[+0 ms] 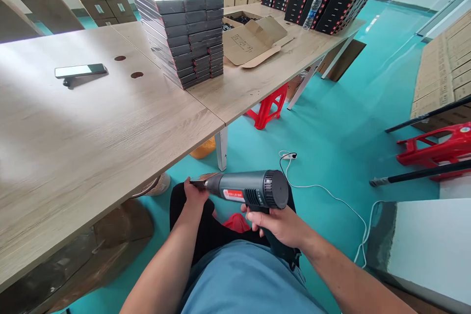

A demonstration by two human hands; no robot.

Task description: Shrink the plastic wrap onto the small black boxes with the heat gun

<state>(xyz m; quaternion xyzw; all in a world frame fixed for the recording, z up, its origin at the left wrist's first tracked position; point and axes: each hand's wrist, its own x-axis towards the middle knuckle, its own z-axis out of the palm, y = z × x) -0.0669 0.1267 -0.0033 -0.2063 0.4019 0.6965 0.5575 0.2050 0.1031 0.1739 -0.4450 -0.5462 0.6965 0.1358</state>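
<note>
Now gripping the heat gun (250,189) by its handle in the right hand (274,223), wrapping the fingers around it. Pinching a small dark piece (197,185) in the fingers of the left hand (196,195), just off the nozzle (212,185); not telling for certain whether touching it. Holding both above the lap, off the table (110,147), out beyond its near edge, near the leg (221,149) under the seam.

Possibly risking a burn to the left fingers, through placing them so near the nozzle, if blowing hot; not showing whether running or off. Perhaps also risking scorching or warping the piece, through heating it too closely. Maybe risking a slip, through pinching with so few fingers.

Pointing the nozzle toward the person's left, straight at the left hand. Laying the gun's long axis crosswise over the thighs, roughly level, at an angle to the table's near edge; facing the round back cap (277,189) rightward, angling the handle down toward the body. Not making out the piece's own long axis.
</note>
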